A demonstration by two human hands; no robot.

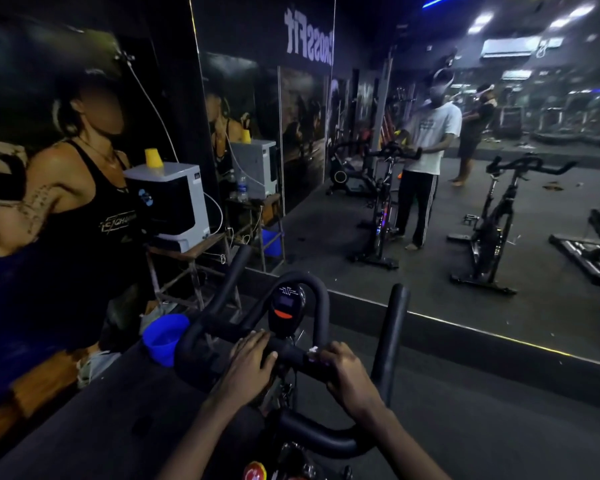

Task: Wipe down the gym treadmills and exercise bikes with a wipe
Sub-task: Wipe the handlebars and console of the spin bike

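An exercise bike's black handlebar (222,332) fills the lower middle of the head view, with a small console (286,308) at its centre. My left hand (252,362) grips the crossbar just below the console. My right hand (343,370) grips the bar to the right of it and pinches a small white wipe (314,351) against the bar; only a scrap of the wipe shows above my fingers. The bike's frame below is mostly hidden in the dark.
A wall mirror (465,202) stands ahead and reflects me, other bikes and a second person. At the left, a water purifier (168,202) with a yellow cup (153,157) sits on a metal stand. A blue tub (163,337) lies by the handlebar.
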